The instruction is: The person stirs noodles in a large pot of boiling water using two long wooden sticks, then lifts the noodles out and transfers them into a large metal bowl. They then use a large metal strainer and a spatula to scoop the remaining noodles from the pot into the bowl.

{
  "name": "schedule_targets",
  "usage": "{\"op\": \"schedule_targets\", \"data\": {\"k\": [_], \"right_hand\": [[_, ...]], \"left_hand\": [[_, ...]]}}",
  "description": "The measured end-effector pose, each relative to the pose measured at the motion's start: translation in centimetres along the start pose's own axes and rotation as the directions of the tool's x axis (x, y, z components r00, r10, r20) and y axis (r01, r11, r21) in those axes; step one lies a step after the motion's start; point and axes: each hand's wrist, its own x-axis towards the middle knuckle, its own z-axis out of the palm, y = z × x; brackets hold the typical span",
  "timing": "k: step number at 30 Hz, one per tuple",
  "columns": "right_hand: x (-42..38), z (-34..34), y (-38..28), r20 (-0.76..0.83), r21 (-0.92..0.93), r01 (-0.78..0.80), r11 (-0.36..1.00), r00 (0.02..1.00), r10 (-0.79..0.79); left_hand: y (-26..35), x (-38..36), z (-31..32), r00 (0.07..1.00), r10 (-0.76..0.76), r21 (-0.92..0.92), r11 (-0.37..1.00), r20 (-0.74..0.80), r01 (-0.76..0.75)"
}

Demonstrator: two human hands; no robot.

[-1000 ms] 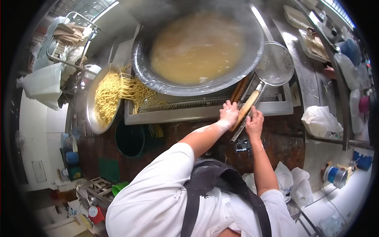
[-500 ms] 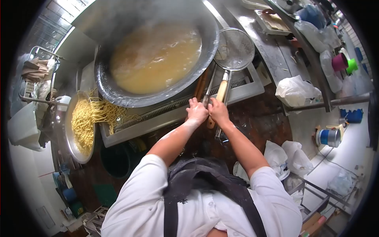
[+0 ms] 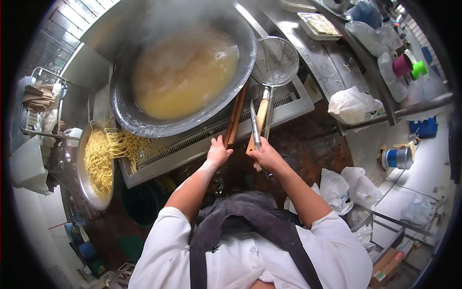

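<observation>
My right hand [image 3: 268, 156] is closed around the lower end of a tapered metal rod [image 3: 254, 120], which points up toward the stove. Right beside it is the wooden handle of a wire-mesh strainer [image 3: 275, 60], resting across the stove edge. My left hand [image 3: 219, 152] is open, fingers spread, at the lower end of a pair of long wooden sticks [image 3: 236, 118]. Those sticks lean against the rim of a big dark wok [image 3: 185, 127]. Cloudy yellowish liquid [image 3: 183, 91] steams inside the wok.
Yellow noodles [image 3: 99, 166] fill a metal bowl [image 3: 86, 192] at the left and spill onto the stove's front edge [image 3: 159, 168]. A metal counter [image 3: 337, 72] with a white container [image 3: 318, 26] stands right. White plastic bags [image 3: 356, 185] lie low at the right.
My hands have moved apart: the left went left and down toward the wooden sticks, the right slightly down with the metal rod. The whole view has shifted a little.
</observation>
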Motion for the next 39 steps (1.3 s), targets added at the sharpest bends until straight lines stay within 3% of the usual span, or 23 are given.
{"op": "schedule_targets", "data": {"k": [3, 4, 7, 9, 10, 12, 14, 15, 17, 18, 21, 23, 24, 25, 27, 30, 31, 32, 33, 34, 35, 37, 39], "right_hand": [[-4.5, -1.9, -3.0, 0.063, -0.132, 0.017, 0.991, 0.998, -0.008], [-5.3, -2.7, -2.4, 0.019, -0.241, -0.013, 0.97, 1.0, 0.018], [-9.4, -4.5, -2.3, -0.038, -0.479, 0.077, 0.874, 0.993, -0.108], [-11.7, -6.6, -1.7, -0.019, -0.65, 0.165, 0.742, 0.972, -0.233], [-12.5, -7.6, -0.9, -0.068, -0.564, 0.202, 0.801, 0.955, -0.289], [-15.4, -8.4, -3.7, -0.135, -0.59, 0.09, 0.803, 0.969, -0.208], [-15.8, -9.2, -5.4, -0.139, -0.627, 0.159, 0.763, 0.941, -0.31], [-16.1, -9.1, -6.7, -0.098, -0.644, 0.259, 0.72, 0.905, -0.413], [-14.4, -7.5, -8.8, -0.199, -0.713, 0.264, 0.65, 0.813, -0.548], [-12.4, -6.4, -9.1, -0.234, -0.677, 0.369, 0.637, 0.712, -0.662], [-5.8, -6.1, -8.4, -0.147, -0.363, 0.119, 0.924, 0.972, -0.183], [-2.1, -1.7, -7.1, -0.145, -0.481, 0.267, 0.835, 0.915, -0.377], [-3.6, 3.5, -10.4, -0.098, -0.274, 0.274, 0.922, 0.946, -0.31], [-3.4, 6.8, -11.8, -0.071, -0.236, 0.265, 0.935, 0.955, -0.288], [-0.6, 11.4, -11.3, -0.059, -0.252, 0.296, 0.921, 0.946, -0.32], [1.8, 18.1, -11.9, 0.038, -0.212, 0.258, 0.943, 0.966, -0.256], [2.5, 20.3, -11.8, 0.064, -0.196, 0.259, 0.946, 0.966, -0.251], [3.3, 22.6, -12.0, 0.077, -0.195, 0.249, 0.949, 0.968, -0.239], [3.9, 24.9, -12.3, 0.091, -0.197, 0.239, 0.951, 0.97, -0.225], [4.3, 27.2, -12.5, 0.077, -0.19, 0.196, 0.962, 0.98, -0.185], [5.1, 29.5, -12.6, 0.075, -0.142, 0.144, 0.979, 0.988, -0.135], [6.6, 33.7, -12.6, 0.074, -0.165, 0.101, 0.981, 0.993, -0.089], [7.6, 37.5, -13.1, 0.06, -0.234, 0.072, 0.97, 0.996, -0.06]], "left_hand": [[-0.6, 1.3, 1.3, 1.0, 0.009, 0.034, 0.999, 0.019, -0.009], [-0.9, 1.6, 1.7, 0.998, 0.002, 0.071, 0.997, 0.061, -0.006], [-0.9, 1.0, 2.5, 1.0, 0.008, 0.029, 1.0, 0.02, -0.009], [-0.2, 1.0, 2.6, 0.996, -0.031, 0.012, 0.999, 0.087, 0.03], [0.0, 0.7, 2.3, 0.995, -0.025, 0.0, 1.0, 0.096, 0.025], [0.0, 0.1, 3.0, 0.998, 0.058, -0.033, 0.998, 0.041, -0.056], [0.2, 0.9, 2.6, 0.982, 0.088, -0.124, 0.99, 0.167, -0.068], [0.3, 0.9, 1.9, 0.959, 0.154, -0.172, 0.978, 0.237, -0.115], [0.1, 0.4, -0.4, 0.937, 0.15, -0.245, 0.967, 0.316, -0.072], [-0.3, 0.0, -1.3, 0.921, 0.152, -0.281, 0.958, 0.358, -0.049], [-5.6, -0.3, -2.0, 0.926, 0.254, -0.258, 0.949, 0.28, -0.183], [-8.6, -3.0, -7.3, 0.911, 0.212, -0.351, 0.933, 0.353, -0.082], [-10.8, -4.6, -9.9, 0.918, 0.167, -0.502, 0.864, 0.359, 0.039], [-13.2, -6.0, -12.8, 0.918, 0.125, -0.632, 0.759, 0.376, 0.155], [-19.0, -7.9, -19.9, 0.95, 0.136, -0.753, 0.646, 0.28, 0.129], [-28.8, -8.7, -31.9, 0.992, -0.078, -0.875, 0.482, -0.1, -0.05], [-31.9, -7.9, -36.1, 0.959, -0.206, -0.814, 0.579, -0.196, -0.042], [-38.4, -5.2, -38.2, 0.913, -0.288, -0.806, 0.587, -0.289, -0.07], [-42.2, -2.8, -41.0, 0.767, -0.471, -0.72, 0.694, -0.435, 0.018], [-49.4, 1.1, -43.1, 0.729, -0.434, -0.713, 0.694, -0.529, -0.104], [-54.4, 4.2, -45.3, 0.635, -0.436, -0.599, 0.799, -0.637, -0.053], [-63.1, 10.0, -49.7, 0.596, -0.42, -0.468, 0.88, -0.684, 0.082], [-68.9, 14.7, -53.6, 0.637, -0.383, -0.298, 0.923, -0.669, 0.242]]}}
